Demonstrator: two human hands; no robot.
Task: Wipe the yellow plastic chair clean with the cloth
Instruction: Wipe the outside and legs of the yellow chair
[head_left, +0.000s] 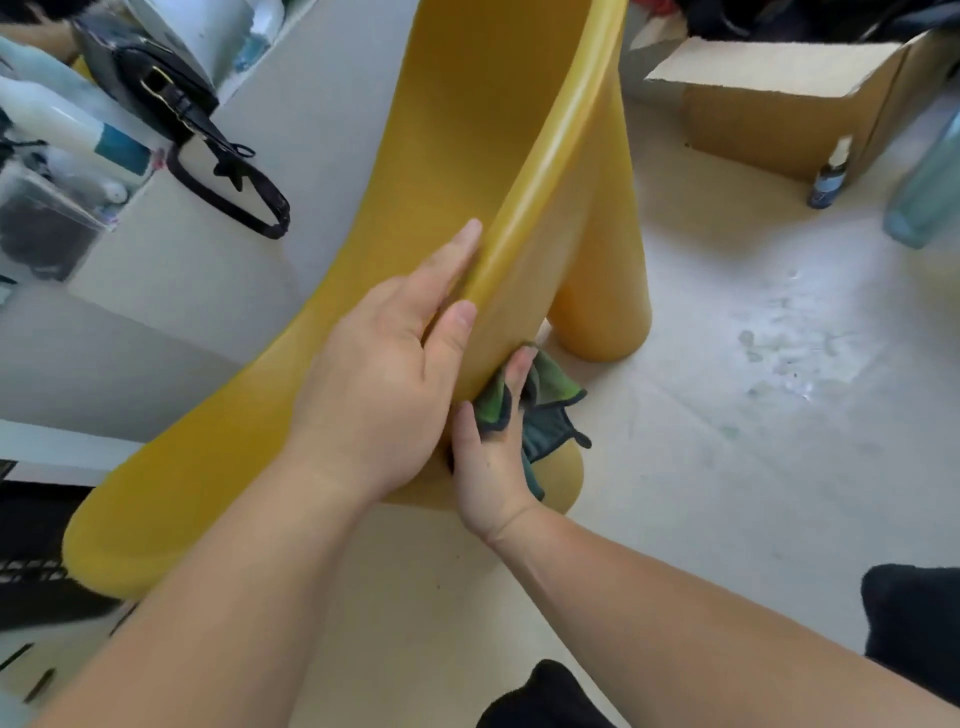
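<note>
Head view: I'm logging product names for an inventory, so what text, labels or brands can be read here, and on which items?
None is legible.
Small spray bottle: dark label, print too blurred to read.
White bottle with teal band: no readable text.
Cardboard box: no print visible.

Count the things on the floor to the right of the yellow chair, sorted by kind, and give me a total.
Cardboard box: 1
Small dropper bottle: 1
Large clear bottle: 1
Total: 3

The large bottle is cut off by the edge of the picture. The cloth is not counted: the right hand presses it against the chair.
</note>
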